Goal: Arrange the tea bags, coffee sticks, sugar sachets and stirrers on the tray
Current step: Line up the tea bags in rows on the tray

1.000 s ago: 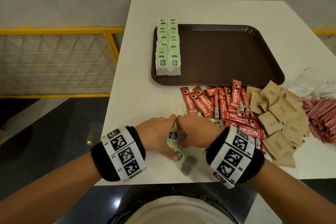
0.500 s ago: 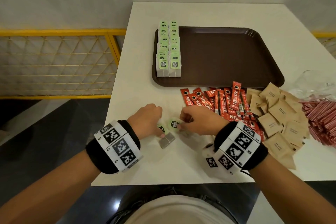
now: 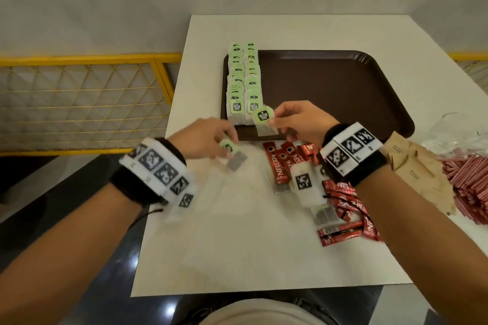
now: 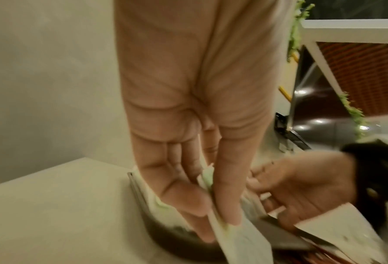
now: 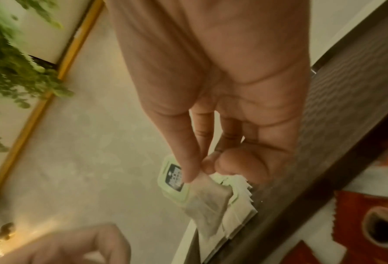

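Both hands are now lifted off the table and are carrying forward toward the tray, where half a second ago they were low over the loose bags near the table's front edge. I am pinching one tea bag (image 3: 264, 120) by its green tag with my right hand (image 3: 301, 120), holding it just at the tray's (image 3: 343, 92) near edge beside the filed bags. My left hand (image 3: 208, 137) is pinching a second tea bag (image 3: 232, 155) between thumb and fingers, hanging over the table (image 3: 211, 219) just short of the tray.

Progress, as I am judging it: two rows of tea bags (image 3: 244, 82) are standing along the tray's left side; the rest of the tray is bare. At least one more tea bag (image 3: 323, 214) is lying on the table under my right wrist. The coffee sticks (image 3: 285, 163), brown sugar sachets (image 3: 414, 166) and red-striped stirrers (image 3: 470, 182) are all lying off the tray, untouched.

The coffee sticks are lying scattered close against the tray's near rim, under my right forearm. A clear plastic bag (image 3: 454, 129) is sitting at the far right.
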The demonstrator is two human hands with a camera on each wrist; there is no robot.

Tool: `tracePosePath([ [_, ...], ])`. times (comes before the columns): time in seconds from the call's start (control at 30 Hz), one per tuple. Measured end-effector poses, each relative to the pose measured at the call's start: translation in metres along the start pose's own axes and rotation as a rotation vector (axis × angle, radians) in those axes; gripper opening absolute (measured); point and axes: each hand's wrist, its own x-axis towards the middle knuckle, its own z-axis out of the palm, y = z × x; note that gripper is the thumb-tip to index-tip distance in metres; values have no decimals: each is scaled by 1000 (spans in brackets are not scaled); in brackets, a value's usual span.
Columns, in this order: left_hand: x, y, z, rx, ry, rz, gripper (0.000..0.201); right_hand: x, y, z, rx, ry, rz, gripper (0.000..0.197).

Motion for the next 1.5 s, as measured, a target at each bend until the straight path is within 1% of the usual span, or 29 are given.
tracePosePath([
  [0.07,17,4,-22,-12,19,10,22,19,-5,-1,23,-19,64,9],
  [0.17,47,8,-46,50,-12,3,25,44,-10,0,-47,-48,144,10],
  [0.27,73,8,-53,153,-61,-27,31,62,-12,5,-137,-29,177,12],
  [0.33,84,7,-50,254,-46,-44,34,67,-11,9,-162,-9,184,13],
  [0.4,92,4,-43,340,9,-50,37,70,-10,10,-166,-1,194,11],
  [0.47,98,0,-35,372,67,-34,41,71,-10,11,-191,-5,191,9],
  [0.57,97,-6,-27,323,189,-5,47,68,-12,10,-275,26,165,21],
  [0.63,92,-7,-23,282,263,24,44,63,-11,10,-300,60,121,27],
  [0.7,85,-7,-18,275,308,54,39,58,-7,10,-385,49,59,37],
  [0.8,78,-6,-10,313,287,55,40,55,-4,13,-522,-3,9,48],
  [0.9,79,-7,0,382,215,47,41,55,-7,18,-602,-14,-37,46],
  [1.0,78,-6,3,404,194,54,36,56,-8,20,-652,-12,-55,40],
  [1.1,76,-8,2,409,185,72,31,59,-7,18,-645,-6,-56,36],
  [1.23,74,-9,2,371,177,54,35,61,-7,17,-633,-17,-70,37],
  [1.5,79,-10,5,383,240,37,34,64,-9,20,-599,-10,-68,41],
])
